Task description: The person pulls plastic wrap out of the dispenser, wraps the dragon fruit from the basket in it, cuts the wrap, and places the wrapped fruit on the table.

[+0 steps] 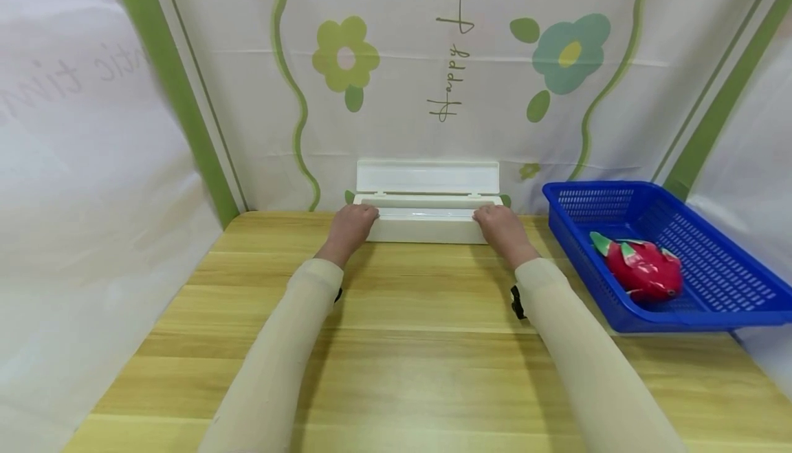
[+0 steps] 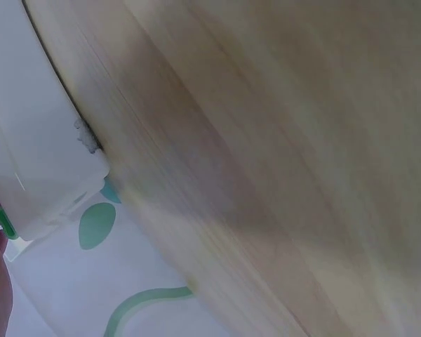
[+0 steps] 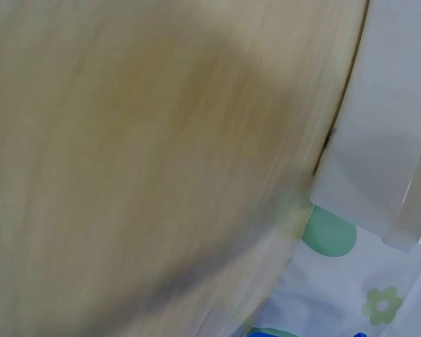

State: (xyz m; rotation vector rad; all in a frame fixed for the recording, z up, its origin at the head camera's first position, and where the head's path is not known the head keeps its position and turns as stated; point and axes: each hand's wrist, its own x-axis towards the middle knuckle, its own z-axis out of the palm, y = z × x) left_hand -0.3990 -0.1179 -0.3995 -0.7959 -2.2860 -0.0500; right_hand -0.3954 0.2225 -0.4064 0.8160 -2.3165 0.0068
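A long white box with a hinged lid, which looks like a cling film dispenser (image 1: 427, 231), stands at the table's far edge. Its lid (image 1: 427, 177) is raised against the backdrop, and a glossy strip shows along the opening. My left hand (image 1: 353, 227) grips the box's left end with curled fingers, and my right hand (image 1: 502, 227) grips the right end. Whether the fingertips also pinch film is hidden. In the left wrist view the box's corner (image 2: 49, 154) shows, with a sliver of hand at the edge. The right wrist view shows the other end (image 3: 372, 154).
On the right a blue plastic basket (image 1: 584, 267) holds a red toy dragon fruit (image 1: 646, 273) with green tips. The wood-grain table (image 1: 427, 363) lies under both forearms. A white printed cloth (image 1: 408, 116) hangs behind and at the sides.
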